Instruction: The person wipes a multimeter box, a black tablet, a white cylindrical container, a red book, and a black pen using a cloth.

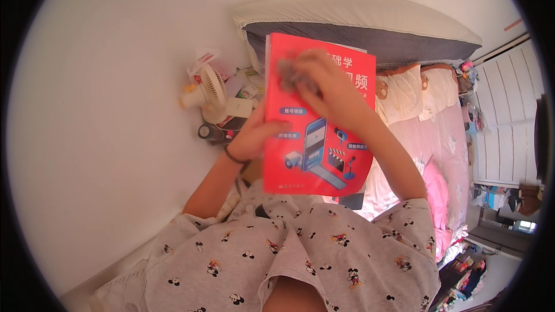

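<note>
A red paperback book (pixel 283 176), its cover printed with a blue phone and small filming icons, is held up in front of me. My left hand (pixel 257 137) grips its left edge, the thumb lying over the cover; a dark band circles that wrist. On the upper part of the cover, my right hand (pixel 328 84) has its fingers curled over a crumpled grey cloth (pixel 292 75). Motion blurs the cloth and fingertips. Page edges or another sheet show along the book's upper left side, and something dark peeks out beneath its lower right corner.
Left of the book, a white fan (pixel 211 89) stands among cluttered items, with a dark cylindrical object (pixel 209 133) nearby. Behind is a bed with a padded headboard (pixel 347 26), pillows (pixel 399 93) and a pink sheet (pixel 442 133). A white wall (pixel 115 110) rises at left.
</note>
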Demonstrator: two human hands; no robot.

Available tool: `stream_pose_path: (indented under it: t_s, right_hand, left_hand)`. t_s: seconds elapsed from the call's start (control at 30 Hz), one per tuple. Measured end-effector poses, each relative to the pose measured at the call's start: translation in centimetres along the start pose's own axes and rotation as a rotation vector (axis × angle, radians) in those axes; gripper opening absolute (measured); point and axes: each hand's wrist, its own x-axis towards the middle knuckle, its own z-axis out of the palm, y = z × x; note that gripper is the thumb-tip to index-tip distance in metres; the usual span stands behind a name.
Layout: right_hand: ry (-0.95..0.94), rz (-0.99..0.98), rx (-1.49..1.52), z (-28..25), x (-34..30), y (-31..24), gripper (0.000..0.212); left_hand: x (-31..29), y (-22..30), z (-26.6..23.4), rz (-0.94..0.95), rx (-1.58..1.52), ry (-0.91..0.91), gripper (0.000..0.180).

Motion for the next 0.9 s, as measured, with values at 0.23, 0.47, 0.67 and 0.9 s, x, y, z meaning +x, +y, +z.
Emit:
stream_pose_path:
  t_s: [0.23, 0.47, 0.67, 0.9]
  right_hand:
    - [-0.089, -0.193, -0.225, -1.7, 3.3, -1.2, 0.032]
    - [-0.103, -0.216, -0.084, 0.0, 1.8, -2.0, 0.028]
    - [-0.373, -0.187, -0.198, 2.6, -0.7, -3.6, 0.02]
    - [-0.662, -0.513, -0.218, 4.4, -3.8, -4.5, 0.016]
  left_hand:
    - [-1.9, 2.3, 0.4, 0.059, 0.154, -0.07, 0.068]
    - [-3.1, 1.4, -0.5, 0.145, 0.024, -0.108, 0.061]
    - [-2.5, -0.6, -4.0, 0.131, -0.092, -0.134, 0.054]
    - [-2.5, 1.0, -1.0, 0.146, -0.087, 0.109, 0.046]
